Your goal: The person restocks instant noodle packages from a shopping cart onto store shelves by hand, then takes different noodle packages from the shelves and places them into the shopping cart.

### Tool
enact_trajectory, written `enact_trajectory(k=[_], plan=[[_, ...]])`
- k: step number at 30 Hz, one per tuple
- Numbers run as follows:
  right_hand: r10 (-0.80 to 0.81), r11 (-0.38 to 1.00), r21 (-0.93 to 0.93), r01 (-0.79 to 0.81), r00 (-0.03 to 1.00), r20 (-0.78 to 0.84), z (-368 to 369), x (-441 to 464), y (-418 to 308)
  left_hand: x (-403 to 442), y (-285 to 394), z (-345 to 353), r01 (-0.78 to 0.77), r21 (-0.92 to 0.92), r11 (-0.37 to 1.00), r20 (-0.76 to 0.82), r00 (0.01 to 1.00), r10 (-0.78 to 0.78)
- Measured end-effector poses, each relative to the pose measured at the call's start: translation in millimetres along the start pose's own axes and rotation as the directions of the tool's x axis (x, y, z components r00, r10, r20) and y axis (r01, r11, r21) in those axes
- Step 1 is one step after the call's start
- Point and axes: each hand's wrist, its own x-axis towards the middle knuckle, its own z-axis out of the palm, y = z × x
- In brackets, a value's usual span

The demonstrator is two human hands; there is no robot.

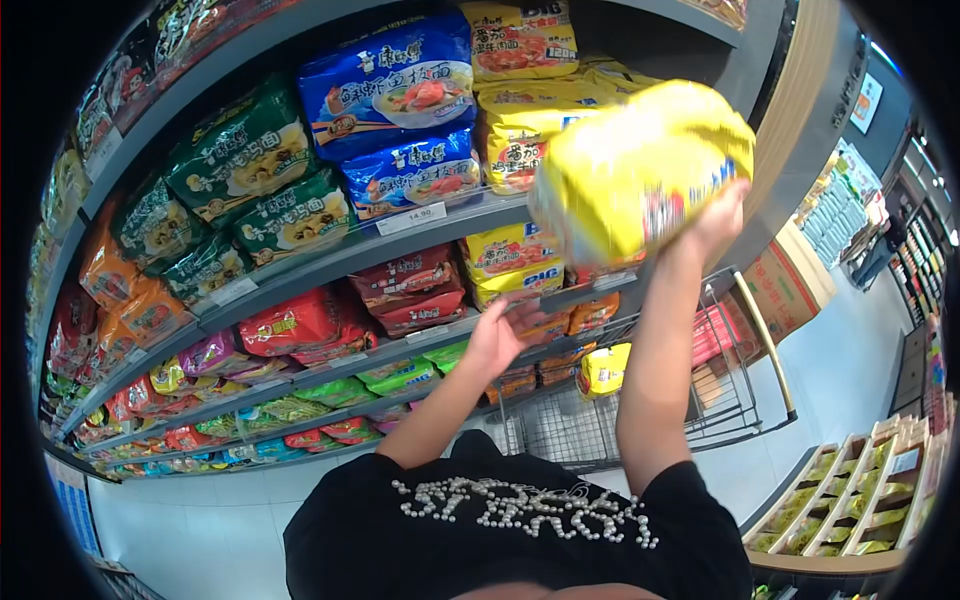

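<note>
My right hand (718, 222) grips a large yellow noodle pack (645, 165) by its lower right side, raised in front of the upper shelf. The pack is slightly blurred. My left hand (500, 338) is held lower, palm up with its fingers apart and nothing in it, in front of the lower shelf. Stacked yellow packs (520, 150) stand on the upper shelf behind the raised pack, and blue packs (385, 85) are to their left. More yellow packs (510, 265) lie on the shelf below.
A wire shopping cart (560, 425) stands below the shelves, with a small yellow pack (603, 370) and red packages (712, 335) in it. A cardboard box (785, 290) is beyond its handle. A wooden display (840, 500) stands at the lower right. Far right, a person (877, 250) is partly visible.
</note>
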Motion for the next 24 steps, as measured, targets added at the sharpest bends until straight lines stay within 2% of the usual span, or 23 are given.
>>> enact_trajectory(k=[1, 3, 5, 7, 8, 10, 11, 12, 15, 18, 21, 24], plan=[[0.038, 0.999, -0.03, -0.037, 0.998, 0.052, -22.7, -17.3, -7.4, -13.5, -7.0, 22.5, 0.011, -0.068, 0.998, -0.003, 1.0, -0.011], [0.018, 0.986, -0.168, -0.005, 0.997, 0.077, -79.8, -48.3, 0.8, -42.1, -22.9, 60.3, 0.063, -0.232, 0.971, -0.051, 0.996, -0.077], [0.067, 0.933, -0.357, -0.055, 0.997, 0.022, -122.9, -102.9, 2.4, -44.5, -55.0, 52.0, 0.047, -0.486, 0.873, 0.18, 0.982, 0.048], [-0.001, 0.86, -0.504, 0.078, 0.988, 0.152, -160.0, -155.2, -3.9, -39.0, -94.3, 7.4, 0.195, -0.453, 0.87, 0.276, 0.959, -0.071], [0.045, 0.791, -0.604, 0.09, 0.978, 0.205, -191.5, -181.3, -5.4, -42.7, -103.3, -9.2, 0.222, -0.424, 0.878, 0.256, 0.959, -0.119], [0.098, 0.699, -0.646, 0.307, 0.854, 0.511, -194.1, -203.2, -28.4, -57.9, -106.8, -38.1, 0.27, -0.353, 0.896, 0.193, 0.958, -0.213], [0.115, 0.697, -0.543, 0.469, 0.674, 0.73, -187.8, -205.5, -48.8, -64.8, -107.0, -50.5, 0.291, -0.326, 0.9, 0.167, 0.954, -0.248], [0.23, 0.778, -0.462, 0.425, 0.492, 0.84, -198.4, -205.3, -63.6, -69.9, -106.7, -59.6, 0.304, -0.3, 0.904, 0.147, 0.951, -0.271], [0.279, 0.709, -0.452, 0.542, 0.373, 0.885, -203.2, -203.1, -84.8, -82.1, -99.4, -79.6, 0.332, -0.22, 0.917, 0.092, 0.943, -0.319], [0.309, 0.568, -0.566, 0.598, 0.482, 0.82, -189.3, -197.1, -79.3, -94.7, -97.4, -87.0, 0.36, -0.163, 0.918, 0.054, 0.933, -0.356], [0.499, 0.734, -0.639, 0.23, 0.455, 0.737, -194.1, -201.4, -70.8, -105.7, -96.6, -86.6, 0.378, -0.117, 0.918, 0.02, 0.925, -0.378], [0.542, 0.718, -0.676, 0.164, 0.478, 0.691, -208.2, -201.9, -67.8, -109.7, -93.7, -79.1, 0.369, -0.042, 0.928, -0.026, 0.929, -0.37]])
